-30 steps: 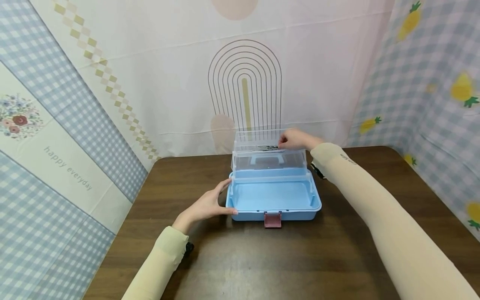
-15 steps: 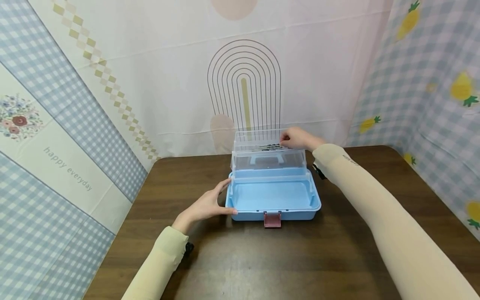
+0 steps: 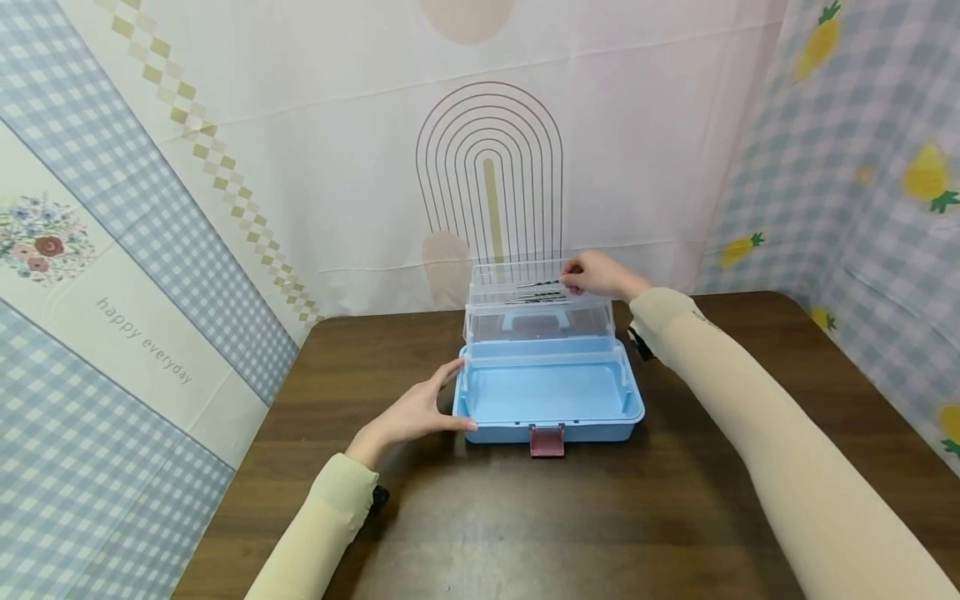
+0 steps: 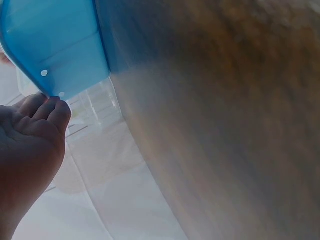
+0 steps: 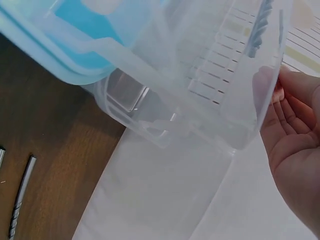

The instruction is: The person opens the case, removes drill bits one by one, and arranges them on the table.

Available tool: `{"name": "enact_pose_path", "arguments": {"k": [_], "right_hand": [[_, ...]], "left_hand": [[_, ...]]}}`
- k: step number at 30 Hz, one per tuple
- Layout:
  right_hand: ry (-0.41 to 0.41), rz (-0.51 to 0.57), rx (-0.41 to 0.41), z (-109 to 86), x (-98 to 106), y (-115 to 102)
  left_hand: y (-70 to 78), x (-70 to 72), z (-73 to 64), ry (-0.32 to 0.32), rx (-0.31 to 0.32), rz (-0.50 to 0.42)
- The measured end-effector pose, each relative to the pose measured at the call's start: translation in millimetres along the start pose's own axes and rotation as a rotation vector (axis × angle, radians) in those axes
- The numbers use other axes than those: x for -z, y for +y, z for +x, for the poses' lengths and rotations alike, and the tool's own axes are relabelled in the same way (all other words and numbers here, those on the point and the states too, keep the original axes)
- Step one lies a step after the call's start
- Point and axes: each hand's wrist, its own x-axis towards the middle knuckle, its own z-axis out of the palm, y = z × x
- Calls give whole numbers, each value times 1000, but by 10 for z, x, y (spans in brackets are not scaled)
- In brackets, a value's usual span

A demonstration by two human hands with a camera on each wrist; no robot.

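A light blue plastic box (image 3: pixel 555 432) stands with its clear upper trays (image 3: pixel 487 325) raised behind its blue base. My left hand (image 3: pixel 405 412) rests at the base's left end, thumb at the front rim and fingers against the side, thumb and fingers spread. In the left wrist view, its fingertips touch the box's edge. Over the top tray's right end, my right hand (image 3: pixel 597 275) pinches a thin dark drill bit (image 3: pixel 538 284) that points left. Several other drill bits (image 3: pixel 536 298) lie below it in the tray. The right wrist view shows fingers beside the clear tray wall (image 5: pixel 235 125).
A reddish latch (image 3: pixel 547 441) hangs at the box's front. In the right wrist view, a loose drill bit (image 5: pixel 22 200) lies on the brown wooden table (image 5: pixel 55 125). A patterned cloth (image 3: pixel 360 167) hangs behind the table.
The right hand has risen slightly and shifted right. The drill bit in its fingers now stands apart above the others. The left hand and box stay in place.
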Motion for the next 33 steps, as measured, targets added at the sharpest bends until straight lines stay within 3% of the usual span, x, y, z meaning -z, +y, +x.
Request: {"name": "enact_pose_path", "arguments": {"k": [9, 18, 24, 33], "right_hand": [[56, 48, 10, -10, 50, -27], [112, 83, 14, -106, 233, 95], [145, 70, -5, -274, 400, 187], [143, 21, -96, -596, 681, 330]], "left_hand": [[-6, -7, -3, -3, 0, -1], [9, -10, 12, 0, -4, -3], [23, -8, 15, -4, 0, -7], [11, 0, 1, -7, -2, -7]]}}
